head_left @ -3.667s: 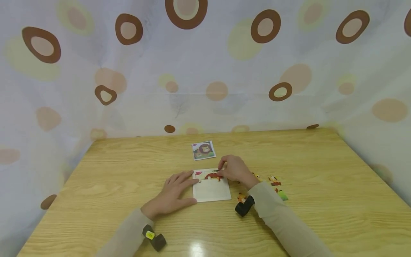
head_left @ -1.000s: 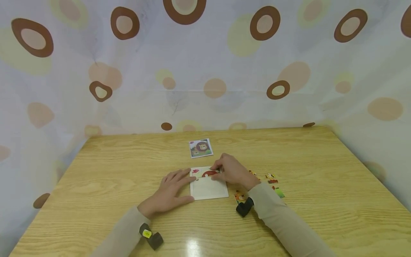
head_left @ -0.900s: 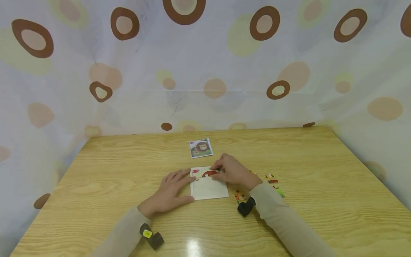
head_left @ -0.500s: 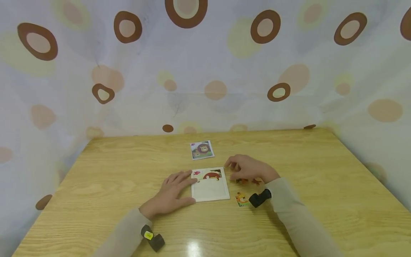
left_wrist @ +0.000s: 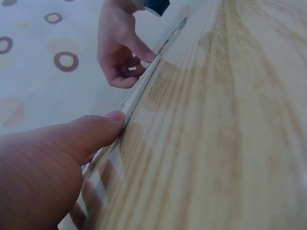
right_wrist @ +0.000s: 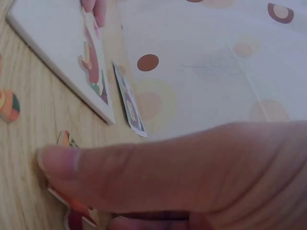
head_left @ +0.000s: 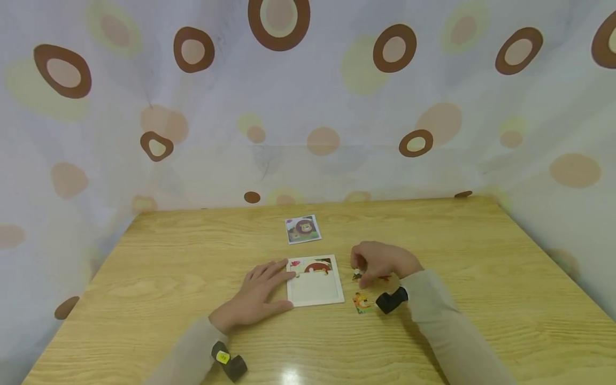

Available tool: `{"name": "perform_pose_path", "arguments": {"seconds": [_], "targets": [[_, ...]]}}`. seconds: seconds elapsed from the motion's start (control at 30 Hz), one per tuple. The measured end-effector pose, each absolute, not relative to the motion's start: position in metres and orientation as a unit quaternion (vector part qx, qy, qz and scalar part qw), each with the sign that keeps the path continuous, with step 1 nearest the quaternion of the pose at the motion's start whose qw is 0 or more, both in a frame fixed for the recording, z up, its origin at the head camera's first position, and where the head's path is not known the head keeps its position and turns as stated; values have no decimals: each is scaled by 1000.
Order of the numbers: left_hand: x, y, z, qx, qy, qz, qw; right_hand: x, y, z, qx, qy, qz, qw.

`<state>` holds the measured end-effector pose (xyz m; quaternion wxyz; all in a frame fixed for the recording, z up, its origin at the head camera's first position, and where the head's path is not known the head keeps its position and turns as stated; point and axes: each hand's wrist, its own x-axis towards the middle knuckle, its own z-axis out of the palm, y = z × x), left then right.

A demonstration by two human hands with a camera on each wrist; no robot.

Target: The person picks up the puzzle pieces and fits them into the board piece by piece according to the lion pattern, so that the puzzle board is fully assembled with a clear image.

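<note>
A white puzzle board lies in the middle of the table, with a top row of picture pieces set along its far side. My left hand rests at the board's left edge with fingers spread; its thumb touches the rim in the left wrist view. To the right of the board, my right hand bends its fingers and thumb around a puzzle piece at table level. The thumb covers much of that piece in the right wrist view, so the fingertip contact is partly hidden.
A lion picture card lies beyond the board. One loose orange piece sits near the board's lower right, and a red bit of another piece shows under my right hand. A patterned curtain borders the table's back and sides.
My right hand has left the board's upper right corner and moved right to the loose pieces, its fingers closing around one. My left hand has stayed at the board's left edge.
</note>
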<state>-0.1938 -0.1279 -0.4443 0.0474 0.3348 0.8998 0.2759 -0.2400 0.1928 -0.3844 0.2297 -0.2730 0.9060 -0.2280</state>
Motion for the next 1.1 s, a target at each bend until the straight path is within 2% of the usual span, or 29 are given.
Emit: {"name": "perform_pose_path", "arguments": {"seconds": [0.33,0.8,1.1], "targets": [[-193,-129,-449,332,901,277,44,-239,189,-389,-246,905,-260,230],[-195,-129,-449,333,901,274,41,-248,188,-392,-320,886,-316,115],[-195,-128,-447,332,899,281,47,-249,173,-402,-328,869,-353,110]]}}
